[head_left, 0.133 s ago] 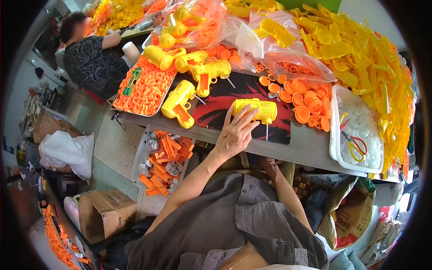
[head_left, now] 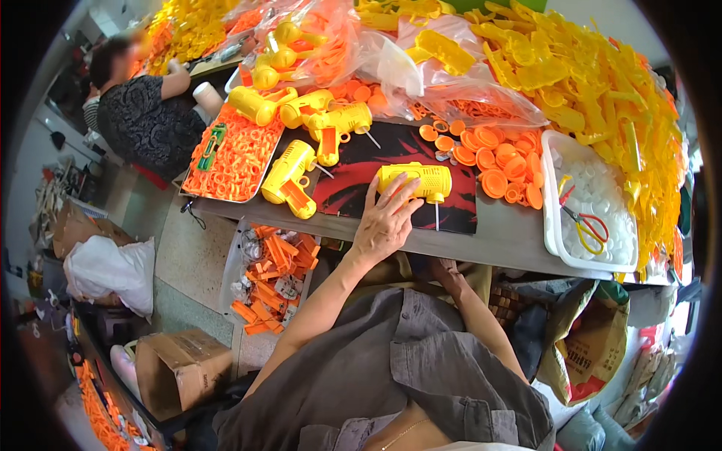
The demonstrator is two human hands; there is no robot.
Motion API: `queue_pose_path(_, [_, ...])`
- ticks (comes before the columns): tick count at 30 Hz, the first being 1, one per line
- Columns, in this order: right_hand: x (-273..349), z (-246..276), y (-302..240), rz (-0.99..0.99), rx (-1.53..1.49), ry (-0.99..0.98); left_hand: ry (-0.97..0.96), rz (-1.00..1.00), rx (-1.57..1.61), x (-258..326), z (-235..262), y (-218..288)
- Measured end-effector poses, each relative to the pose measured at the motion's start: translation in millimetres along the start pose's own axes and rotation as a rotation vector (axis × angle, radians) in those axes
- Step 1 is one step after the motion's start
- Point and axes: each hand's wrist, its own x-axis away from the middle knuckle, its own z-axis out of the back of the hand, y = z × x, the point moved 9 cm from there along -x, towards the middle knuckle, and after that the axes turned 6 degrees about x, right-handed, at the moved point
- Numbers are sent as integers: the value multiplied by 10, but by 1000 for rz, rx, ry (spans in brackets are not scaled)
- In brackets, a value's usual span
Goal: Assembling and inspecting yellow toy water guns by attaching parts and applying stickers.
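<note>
Four digits of the person's left hand (head_left: 387,222) showed, spread and laid over the left end of a yellow plastic housing with a rounded barrel-like body and a perforated side (head_left: 429,180), the fingertips touching its upper face and near side without being clenched, while its right end stuck out clear beyond them. The housing lay on its side on a flat black mat with red streaks (head_left: 391,139), near the front edge of the grey table (head_left: 504,248), and a thin pale rod (head_left: 437,216) pointed from its lower side toward that edge. The palm faced down, so the undersides of the fingers and whatever part of the housing they covered could not be seen. Of the right hand (head_left: 447,270), only a portion showed just below the table edge; its fingers were hidden, and whether they were released or grasping something could not be told. A similar yellow plastic housing with an orange panel (head_left: 292,180) lay to the left, well apart from the fingers. Loose orange disc-shaped plastic caps (head_left: 494,183) sat to the right, some overlapping others, and the large heap of yellow plastic parts (head_left: 602,113) beyond was cut off by the dark fisheye rim
</note>
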Motion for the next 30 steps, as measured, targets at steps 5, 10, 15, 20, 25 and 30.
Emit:
queue_pose_path(5, [337,76,106,72,358,140,29,21,12,30,-24,64])
queue_pose_path(10, [726,96,-53,329,713,349,58,-64,-31,-132,-133,43])
queue_pose_path(15, [630,298,-240,145,330,-123,101,-83,-56,-123,-93,-92])
queue_pose_path(20, [814,417,-146,-35,214,-418,50,-58,-36,-73,-222,-65])
queue_pose_path(25, [734,317,-17,-113,139,-552,29,-39,-40,-31,-155,-36])
queue_pose_path(30, [471,-213,67,294,735,-619,-19,9,-32,-77,-157,1])
